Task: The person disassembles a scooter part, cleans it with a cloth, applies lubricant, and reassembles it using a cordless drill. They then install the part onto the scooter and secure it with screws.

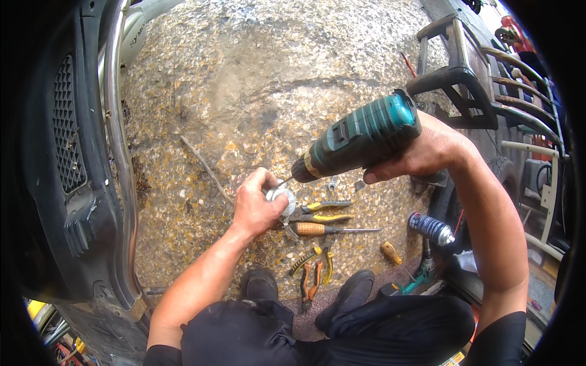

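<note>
My right hand (421, 149) is wrapped round the grip of a teal and black cordless drill (360, 137), which points down and to the left. The thin bit in its chuck reaches a small round whitish-grey part (282, 201). Thumb and fingers of my left hand (255, 202) close round that part; what exactly it is I cannot make out. Beside it lie yellow-handled pliers (329, 211), jaws toward my left hand. Just below them is a screwdriver with an orange-brown handle (310, 229), its shaft pointing right.
Orange-handled pliers (311, 282) and yellow-black pliers (329, 262) lie before my shoes. To the right are a spray can (430, 227), a yellow-handled screwdriver (390, 251) and a tyre (502, 177). A metal rack (455, 76) stands far right; a dark vehicle panel (79, 183) borders the left.
</note>
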